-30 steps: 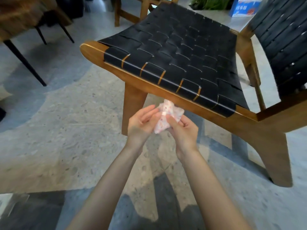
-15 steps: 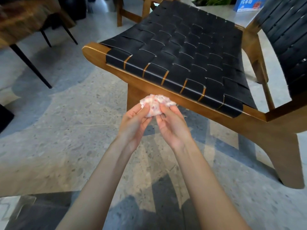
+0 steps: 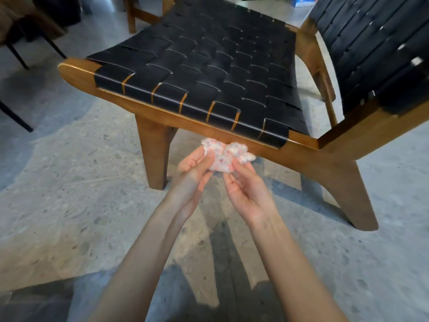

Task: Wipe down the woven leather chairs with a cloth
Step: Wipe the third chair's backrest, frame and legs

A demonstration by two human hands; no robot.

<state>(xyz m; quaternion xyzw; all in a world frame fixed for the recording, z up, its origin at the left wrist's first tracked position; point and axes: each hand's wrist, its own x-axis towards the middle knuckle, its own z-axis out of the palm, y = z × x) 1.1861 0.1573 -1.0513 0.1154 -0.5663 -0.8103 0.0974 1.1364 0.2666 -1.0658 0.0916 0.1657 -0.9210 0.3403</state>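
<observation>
Speckled terrazzo floor; woven chair at 12 o'clock, dark table legs at 10. Left hand and right hand both pinch the cloth.

One woven leather chair fills the view; behind it stands one more wooden frame, and one dark-legged table sits left of it. Two hands share one cloth before its front rail

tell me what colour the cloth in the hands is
White and fluffy with small pink specks: the cloth, seen in the head view, the only one.
</observation>
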